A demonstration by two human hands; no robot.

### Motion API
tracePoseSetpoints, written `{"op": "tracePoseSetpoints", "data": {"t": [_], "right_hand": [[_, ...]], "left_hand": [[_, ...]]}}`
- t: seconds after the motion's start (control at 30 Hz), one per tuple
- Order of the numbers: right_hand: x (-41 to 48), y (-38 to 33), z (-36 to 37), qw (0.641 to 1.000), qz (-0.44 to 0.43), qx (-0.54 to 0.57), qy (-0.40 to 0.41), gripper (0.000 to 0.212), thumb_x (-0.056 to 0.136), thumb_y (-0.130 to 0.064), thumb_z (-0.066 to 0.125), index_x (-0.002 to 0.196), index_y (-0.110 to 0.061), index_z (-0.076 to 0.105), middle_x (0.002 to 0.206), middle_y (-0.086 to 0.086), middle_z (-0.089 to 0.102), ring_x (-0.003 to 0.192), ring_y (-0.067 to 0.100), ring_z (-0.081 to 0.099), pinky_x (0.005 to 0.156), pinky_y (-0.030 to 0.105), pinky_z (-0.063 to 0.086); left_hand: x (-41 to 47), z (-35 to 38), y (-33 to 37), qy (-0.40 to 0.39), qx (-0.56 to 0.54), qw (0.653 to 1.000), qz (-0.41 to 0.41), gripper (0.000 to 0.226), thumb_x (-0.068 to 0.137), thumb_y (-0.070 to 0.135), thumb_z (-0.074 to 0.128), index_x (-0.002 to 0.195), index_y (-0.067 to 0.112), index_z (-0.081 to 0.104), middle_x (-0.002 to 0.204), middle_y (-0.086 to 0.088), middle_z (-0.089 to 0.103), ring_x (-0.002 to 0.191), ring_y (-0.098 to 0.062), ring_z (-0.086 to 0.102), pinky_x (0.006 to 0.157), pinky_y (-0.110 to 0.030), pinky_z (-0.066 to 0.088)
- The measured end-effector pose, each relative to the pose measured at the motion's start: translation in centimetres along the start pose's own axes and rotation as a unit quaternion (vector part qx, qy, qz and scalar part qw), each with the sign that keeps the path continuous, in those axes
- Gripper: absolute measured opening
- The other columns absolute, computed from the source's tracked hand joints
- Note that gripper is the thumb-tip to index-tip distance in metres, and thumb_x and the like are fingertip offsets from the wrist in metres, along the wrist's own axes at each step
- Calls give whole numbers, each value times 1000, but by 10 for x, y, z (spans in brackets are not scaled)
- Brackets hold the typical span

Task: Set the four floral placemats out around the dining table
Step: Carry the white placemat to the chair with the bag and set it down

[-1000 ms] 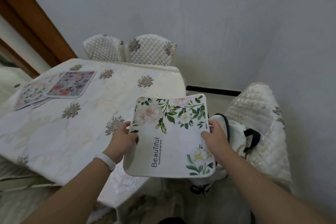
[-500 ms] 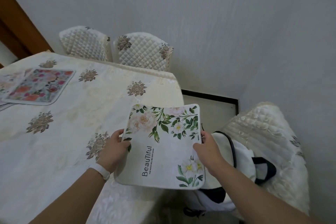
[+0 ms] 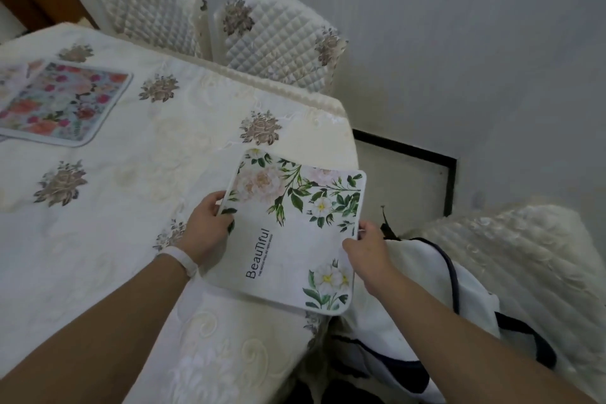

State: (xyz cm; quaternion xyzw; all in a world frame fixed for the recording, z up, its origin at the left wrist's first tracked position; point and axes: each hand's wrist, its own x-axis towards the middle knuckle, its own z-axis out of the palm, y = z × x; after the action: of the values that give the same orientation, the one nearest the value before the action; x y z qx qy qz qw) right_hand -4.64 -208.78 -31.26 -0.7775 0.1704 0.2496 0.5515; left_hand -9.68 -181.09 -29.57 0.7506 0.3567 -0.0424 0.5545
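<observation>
While both hands hold it by opposite edges, the white placemat [image 3: 295,239], printed with green leaves, pale blooms and the word "Beautiful", hangs over the near right corner of the desk [image 3: 131,193], its right side past the edge. I cannot tell whether it touches the cloth. My left hand [image 3: 206,226], above a white wristband [image 3: 182,257], has its fingers [image 3: 211,203] clamped on the mat's left edge, thumb on top. My right hand [image 3: 367,249] pinches the right edge. Well apart, at the desk's far left, a colourful placemat [image 3: 62,102] lies overlapping a paler placemat [image 3: 10,82] cut off by the frame. Two quilted chairs [image 3: 272,43] stand at the far side. A third chair [image 3: 524,256] on my right carries a white bag [image 3: 423,275] with dark straps.
</observation>
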Motion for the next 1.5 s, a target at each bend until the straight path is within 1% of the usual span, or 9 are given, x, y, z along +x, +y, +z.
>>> {"op": "tracePoseSetpoints", "data": {"t": [0.1, 0.2, 0.33, 0.5, 0.77, 0.9, 1.27, 1.37, 1.5], "right_hand": [[12, 3, 8, 1000, 13, -6, -12, 29, 85, 2, 54, 109, -13, 53, 100, 4, 66, 87, 18, 64, 68, 30, 53], [19, 4, 16, 999, 15, -22, -26, 28, 83, 1, 54, 107, -13, 53, 98, 6, 66, 86, 22, 64, 65, 30, 50], [27, 5, 25, 998, 18, -53, -40, 24, 84, -2, 54, 104, -14, 53, 95, 3, 64, 83, 17, 62, 63, 28, 49], [38, 12, 31, 995, 40, -85, -45, 20, 83, -6, 58, 100, -14, 52, 94, 4, 61, 83, 19, 60, 69, 32, 51], [35, 23, 30, 989, 6, -143, -47, 31, 86, -8, 57, 113, -15, 43, 99, 2, 60, 82, 13, 59, 64, 28, 47], [31, 26, 31, 987, 2, -154, -44, 33, 86, -7, 55, 114, -15, 42, 102, 4, 61, 83, 16, 60, 64, 29, 48], [13, 37, 33, 978, -33, -202, -39, 34, 83, -9, 54, 116, -13, 45, 104, 8, 61, 86, 22, 61, 72, 34, 54], [4, 41, 32, 952, -76, -296, -20, 46, 81, -17, 59, 123, -9, 41, 110, 10, 50, 90, 23, 54, 71, 35, 51], [-12, 53, 26, 875, -178, -447, -54, 82, 81, -38, 65, 147, -10, 26, 134, 11, 38, 120, 29, 40, 97, 39, 42]], "left_hand": [[10, -3, 3, 5, 8, 1000, -9, 39, 92, -3, 50, 119, 24, 55, 97, -4, 68, 78, -21, 66, 57, -26, 50], [20, -8, -3, 16, 27, 999, -12, 39, 91, -3, 50, 116, 26, 55, 94, 0, 68, 78, -18, 66, 55, -23, 49], [34, -17, -14, 7, 61, 998, -16, 42, 89, 1, 52, 117, 32, 56, 97, 2, 71, 86, -22, 69, 68, -32, 52], [49, -19, -23, 7, 79, 996, -26, 41, 90, -1, 50, 116, 31, 53, 94, 5, 67, 81, -17, 65, 59, -26, 46], [53, -17, -49, 46, 113, 992, -17, 40, 90, 16, 54, 127, 30, 55, 102, 3, 65, 80, -8, 61, 69, -30, 45], [49, -20, -59, 50, 117, 992, -5, 40, 92, 21, 57, 131, 26, 55, 113, -2, 65, 88, -20, 61, 77, -32, 46], [35, -32, -84, 22, 201, 979, 32, 55, 89, 27, 61, 141, 24, 45, 126, -12, 59, 106, -29, 57, 94, -45, 46], [26, -35, -88, 15, 219, 974, 48, 63, 85, 28, 66, 143, 20, 43, 126, -12, 53, 114, -31, 52, 99, -49, 43], [9, -47, -102, -24, 244, 966, 84, 83, 74, 41, 72, 146, 17, 38, 141, -12, 48, 130, -30, 44, 107, -52, 37]]}}
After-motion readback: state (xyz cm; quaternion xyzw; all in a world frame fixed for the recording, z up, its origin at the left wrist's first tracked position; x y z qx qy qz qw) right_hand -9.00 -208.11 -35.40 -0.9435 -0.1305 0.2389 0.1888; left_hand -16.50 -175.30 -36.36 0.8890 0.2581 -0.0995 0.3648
